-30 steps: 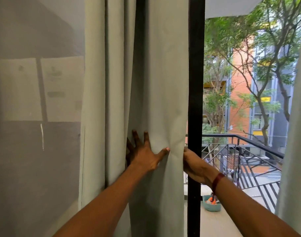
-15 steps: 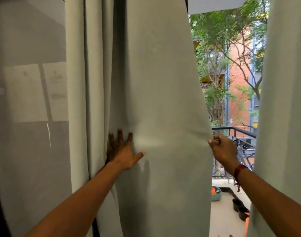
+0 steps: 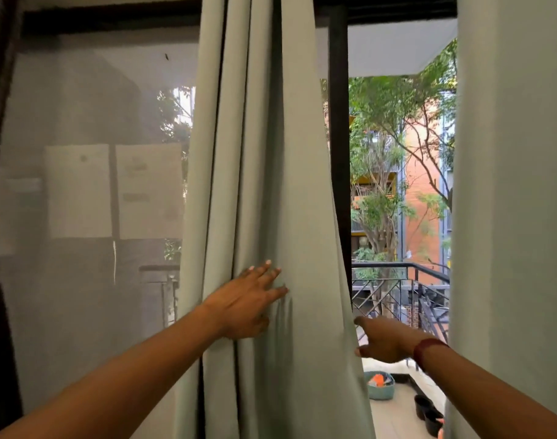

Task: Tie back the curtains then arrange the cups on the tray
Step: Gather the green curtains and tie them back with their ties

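A pale grey-green curtain (image 3: 271, 185) hangs in folds in the middle of the window. My left hand (image 3: 250, 301) presses flat on its front with straight fingers, and the cloth creases beside the fingertips. My right hand (image 3: 383, 340) is at the curtain's right edge at the same height. Its thumb lies on the edge and its fingers reach behind the fabric, holding it. A second curtain panel (image 3: 511, 217) of the same colour hangs at the far right. No cups or tray are in view.
A sheer white curtain (image 3: 81, 201) covers the glass on the left. A black door post (image 3: 338, 153) stands behind the curtain. Beyond it lie a balcony with a black railing (image 3: 397, 274), a teal basket (image 3: 380, 388) and dark pots (image 3: 429, 413).
My right hand has dropped lower along the curtain's edge. My left hand has shifted right across the folds, fingers now pointing right. The view has pulled back and turned right.
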